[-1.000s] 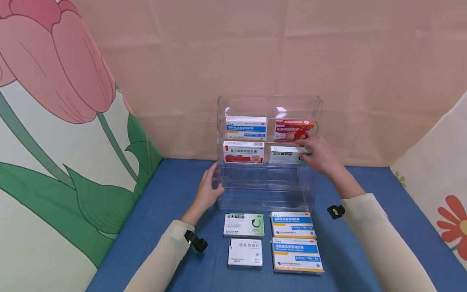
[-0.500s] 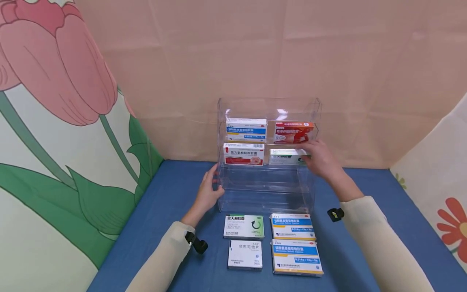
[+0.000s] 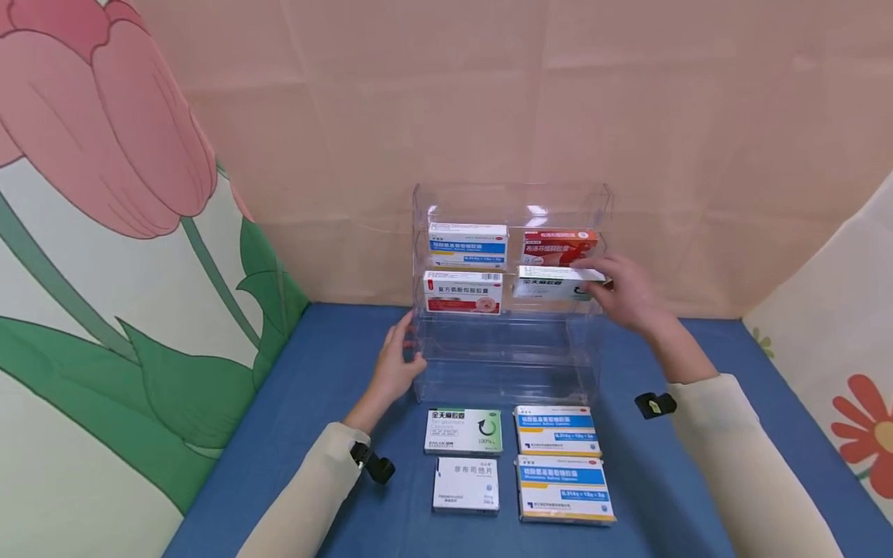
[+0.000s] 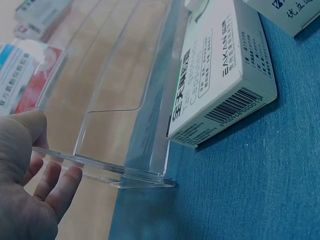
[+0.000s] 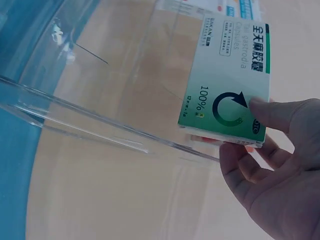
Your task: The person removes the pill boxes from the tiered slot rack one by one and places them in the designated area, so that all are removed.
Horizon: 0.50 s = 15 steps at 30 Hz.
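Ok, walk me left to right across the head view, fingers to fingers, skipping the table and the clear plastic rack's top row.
Left fingers, white rectangular cardboard box with a red band, white-and-green rectangular cardboard box, right fingers at its right end.

The held green-white box [image 5: 225, 82] reads "gastrodia Capsules" and "100%", the green-white tabletop box [image 4: 220, 70] "EAKAN".

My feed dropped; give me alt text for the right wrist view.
The right hand pinches one end of a green-and-white medicine box marked "100%". The clear plastic rack slants across the left and middle, with blue cloth at the left edge and part of a blue-and-white box at the top.
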Available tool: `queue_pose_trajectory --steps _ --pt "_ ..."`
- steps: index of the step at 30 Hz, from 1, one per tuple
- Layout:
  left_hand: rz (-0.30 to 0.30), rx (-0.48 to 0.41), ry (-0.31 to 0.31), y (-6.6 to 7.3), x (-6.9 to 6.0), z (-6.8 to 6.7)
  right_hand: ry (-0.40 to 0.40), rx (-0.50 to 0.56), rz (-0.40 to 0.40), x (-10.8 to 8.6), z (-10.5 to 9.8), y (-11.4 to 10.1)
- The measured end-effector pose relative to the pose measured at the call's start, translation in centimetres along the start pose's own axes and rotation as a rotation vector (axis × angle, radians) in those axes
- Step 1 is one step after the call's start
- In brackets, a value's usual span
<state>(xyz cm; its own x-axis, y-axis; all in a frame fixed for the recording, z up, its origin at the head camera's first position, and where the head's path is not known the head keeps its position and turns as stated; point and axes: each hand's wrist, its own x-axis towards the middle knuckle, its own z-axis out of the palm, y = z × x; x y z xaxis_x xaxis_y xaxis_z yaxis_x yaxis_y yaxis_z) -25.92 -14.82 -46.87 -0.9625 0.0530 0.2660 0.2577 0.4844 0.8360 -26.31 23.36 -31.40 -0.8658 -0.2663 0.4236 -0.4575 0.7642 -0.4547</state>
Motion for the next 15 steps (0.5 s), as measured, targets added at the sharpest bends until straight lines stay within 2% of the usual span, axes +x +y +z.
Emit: queue_pose_trajectory --steps 5,8,15 --pt "-0.007 0.006 0.01 -0.1 -0.3 -0.2 0.01 0.079 -0.025 -0.1 -0.6 -0.2" --pt "-0.006 0.013 0.006 -0.1 -0.3 -0.3 0.01 0.125 -0.014 -0.3 -1.1 -0.3" --pt "-0.002 0.033 0.002 0.2 -0.1 -0.1 -0.023 0.137 0.018 -1.0 -2.3 0.5"
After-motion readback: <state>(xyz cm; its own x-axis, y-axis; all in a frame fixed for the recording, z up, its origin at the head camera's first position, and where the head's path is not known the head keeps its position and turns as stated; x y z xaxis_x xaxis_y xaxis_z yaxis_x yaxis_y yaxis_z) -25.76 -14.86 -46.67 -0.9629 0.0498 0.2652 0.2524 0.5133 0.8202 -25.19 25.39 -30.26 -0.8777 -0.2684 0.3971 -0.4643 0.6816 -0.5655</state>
